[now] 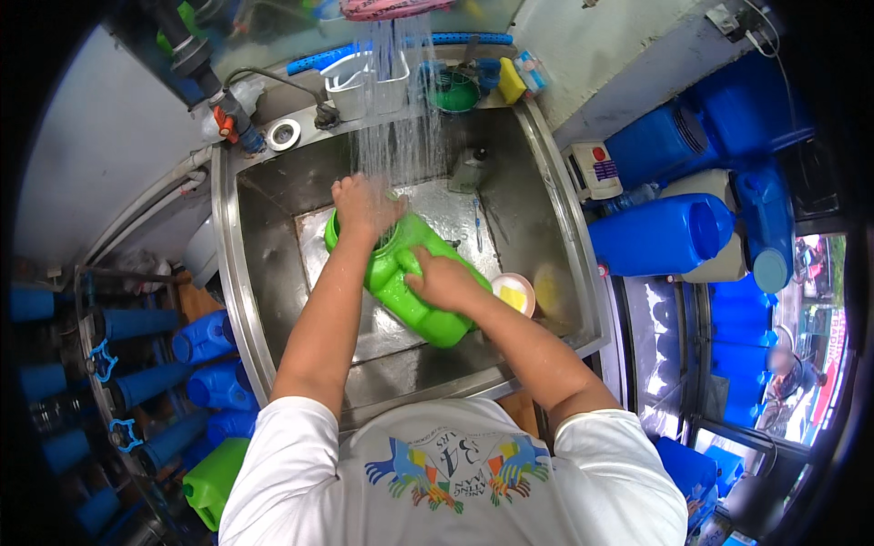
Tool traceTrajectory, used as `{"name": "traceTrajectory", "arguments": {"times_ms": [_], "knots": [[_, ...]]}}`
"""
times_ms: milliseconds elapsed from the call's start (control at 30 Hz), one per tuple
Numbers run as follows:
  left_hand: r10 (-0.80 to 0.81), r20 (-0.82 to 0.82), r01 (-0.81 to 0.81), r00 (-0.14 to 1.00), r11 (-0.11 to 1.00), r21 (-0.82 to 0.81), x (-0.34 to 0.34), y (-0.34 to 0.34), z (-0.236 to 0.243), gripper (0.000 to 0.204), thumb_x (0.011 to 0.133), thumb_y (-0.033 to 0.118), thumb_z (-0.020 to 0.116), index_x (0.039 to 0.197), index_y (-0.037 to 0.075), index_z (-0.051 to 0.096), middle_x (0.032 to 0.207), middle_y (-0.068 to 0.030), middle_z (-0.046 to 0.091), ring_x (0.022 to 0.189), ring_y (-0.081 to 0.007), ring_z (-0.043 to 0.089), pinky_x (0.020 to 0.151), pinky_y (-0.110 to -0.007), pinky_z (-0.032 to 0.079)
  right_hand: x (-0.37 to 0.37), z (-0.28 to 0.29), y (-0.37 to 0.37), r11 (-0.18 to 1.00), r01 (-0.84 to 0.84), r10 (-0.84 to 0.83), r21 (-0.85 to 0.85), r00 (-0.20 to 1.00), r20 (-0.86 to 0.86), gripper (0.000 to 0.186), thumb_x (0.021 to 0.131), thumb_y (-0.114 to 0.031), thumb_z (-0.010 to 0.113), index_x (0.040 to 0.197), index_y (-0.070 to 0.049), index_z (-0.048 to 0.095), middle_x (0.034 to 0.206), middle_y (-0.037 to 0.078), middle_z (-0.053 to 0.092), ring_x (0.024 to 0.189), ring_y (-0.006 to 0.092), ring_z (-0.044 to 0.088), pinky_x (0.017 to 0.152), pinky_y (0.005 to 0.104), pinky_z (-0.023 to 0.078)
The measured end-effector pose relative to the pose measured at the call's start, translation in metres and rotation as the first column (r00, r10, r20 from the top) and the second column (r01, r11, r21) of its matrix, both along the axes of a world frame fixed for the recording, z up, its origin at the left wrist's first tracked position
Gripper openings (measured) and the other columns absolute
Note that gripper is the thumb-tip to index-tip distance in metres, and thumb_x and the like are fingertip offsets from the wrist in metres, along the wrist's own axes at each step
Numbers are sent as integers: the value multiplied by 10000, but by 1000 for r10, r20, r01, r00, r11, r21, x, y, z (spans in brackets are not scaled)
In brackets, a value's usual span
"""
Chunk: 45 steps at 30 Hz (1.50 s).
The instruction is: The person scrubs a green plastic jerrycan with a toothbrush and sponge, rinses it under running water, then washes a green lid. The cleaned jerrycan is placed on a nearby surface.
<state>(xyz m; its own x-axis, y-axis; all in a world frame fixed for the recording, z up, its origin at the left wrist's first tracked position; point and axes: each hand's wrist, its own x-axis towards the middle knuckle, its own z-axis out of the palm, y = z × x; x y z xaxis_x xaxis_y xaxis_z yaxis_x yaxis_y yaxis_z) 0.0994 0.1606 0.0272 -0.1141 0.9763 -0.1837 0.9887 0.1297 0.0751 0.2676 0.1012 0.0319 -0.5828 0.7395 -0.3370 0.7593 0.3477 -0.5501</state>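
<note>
Washing down, by the look of it, a green jug [423, 311]: lying slantwise in the steel sink [566, 198], mouth end toward the falling water [398, 127]. Grasping the handle with the right hand [446, 280], fingers wrapped round. Reaching over the mouth with the left hand [358, 207], fingers bent; cannot tell, through splash and wrist, whether gripping the rim or anything else.

Best, probably, to line the mouth up squarely with the stream, so as to wet the inside rather than just the shoulder. Ease the left wrist aside wherever blocking the opening. Grip firmly: likely slippery wet, likely heavier with water inside. Turn by the handle in small steps, bringing each face under the flow. Tip mouth-down low over the sink floor to drain without splashing.

Mind the bowl [530, 288] with the yellow sponge [513, 297], just beside the right wrist; easy to knock on a wide swing. Steer clear also of the bottle [468, 173] near the back corner.
</note>
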Motion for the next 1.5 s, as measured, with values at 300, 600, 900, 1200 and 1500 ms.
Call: {"name": "traceTrajectory", "arguments": {"times_ms": [300, 600, 900, 1200, 1500], "knots": [[7, 8, -9, 1000, 963, 268, 23, 21, 21, 470, 776, 439, 684, 1093, 92, 671, 1065, -168, 694, 995, -355, 677, 866, -504, 524, 14, -10, -14, 988, 154, -152, 9, 981, -116, 632, 941, -295, 568, 1421, 62, 366, 906, 282, 683, 843, 455, 669, 759, 550, 527], [-129, -113, 163, 985, 908, 386, 26, 30, 10, 486, 743, 418, 701, 1126, 121, 671, 1223, -170, 638, 1224, -376, 549, 1055, -566, 361, 18, 5, -10, 976, 215, -216, -24, 969, -116, 584, 943, -300, 575, 1408, 15, 416, 937, 254, 691, 868, 442, 676, 758, 548, 533], [-106, -38, 112, 994, 965, 236, -6, 52, -48, 417, 784, 385, 668, 1061, 75, 710, 1054, -194, 704, 952, -345, 684, 870, -445, 535, 6, -3, -26, 989, 139, -146, -44, 957, -249, 591, 937, -282, 593, 1446, -33, 427, 1023, 242, 695, 909, 416, 680, 812, 512, 539], [-85, 645, -234, 759, 889, 393, -13, -6, -70, 751, 931, 468, 650, 1478, 17, 402, 1531, -244, 376, 1443, -355, 327, 1196, -405, 230, 21, -2, 30, 953, 261, -247, 155, 963, -104, 539, 938, -306, 585, 1324, 61, 502, 1027, 294, 679, 996, 429, 661, 858, 504, 528], [-149, 986, -472, -70, 876, 99, -26, -67, -40, 754, 932, 69, 658, 1559, 92, 238, 1449, -155, 466, 1264, -222, 515, 1058, -360, 406, -147, 11, 135, 956, -278, 221, 92, 891, 397, 344, 894, -273, 591, 1108, -32, 710, 1150, 231, 679, 1039, 372, 681, 852, 489, 534]]}}
